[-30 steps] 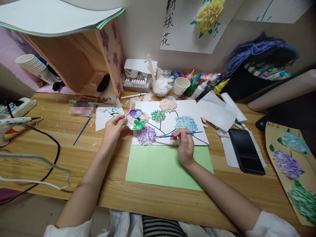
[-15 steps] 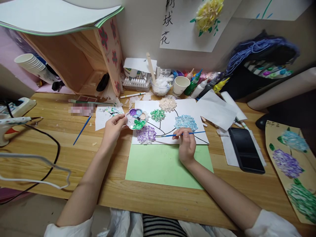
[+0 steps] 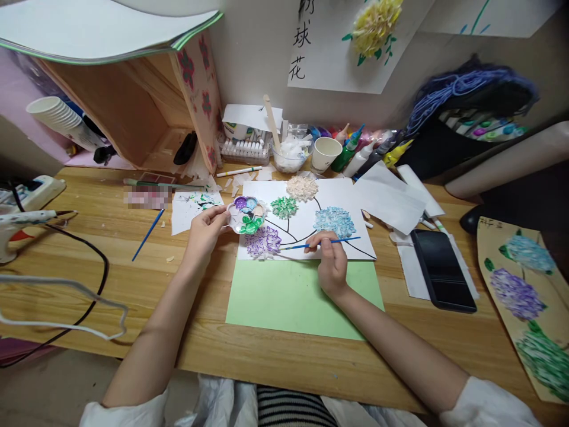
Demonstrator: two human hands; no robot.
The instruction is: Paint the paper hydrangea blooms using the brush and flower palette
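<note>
My left hand (image 3: 208, 228) pinches the rim of a small round paint palette (image 3: 246, 214), whose wells hold purple, blue, peach and green paint. The palette is held over the left edge of a white sheet (image 3: 342, 193) with painted dark stems and textured flower heads. In my right hand (image 3: 329, 261) is a thin blue paintbrush (image 3: 347, 239), nearly level, its tip pointing left beside the purple flower (image 3: 263, 242). Whether the bristles touch the paper I cannot tell. Also on the sheet are a green flower (image 3: 284, 207), a cream flower (image 3: 302, 188) and a blue flower (image 3: 335, 222). Green paper (image 3: 302, 299) lies beneath.
Another blue brush (image 3: 148, 234) and a paint-stained paper (image 3: 186, 207) lie left. Behind the sheet stand a paper cup (image 3: 326, 154), a bowl of white scraps (image 3: 291, 155) and paint bottles (image 3: 359, 159). A phone (image 3: 444, 270) rests right; a glue gun (image 3: 26, 219) with cord is far left.
My right hand has shifted slightly left and down with the paintbrush, its tip now lower, near the purple flower. The left hand and palette have barely moved.
</note>
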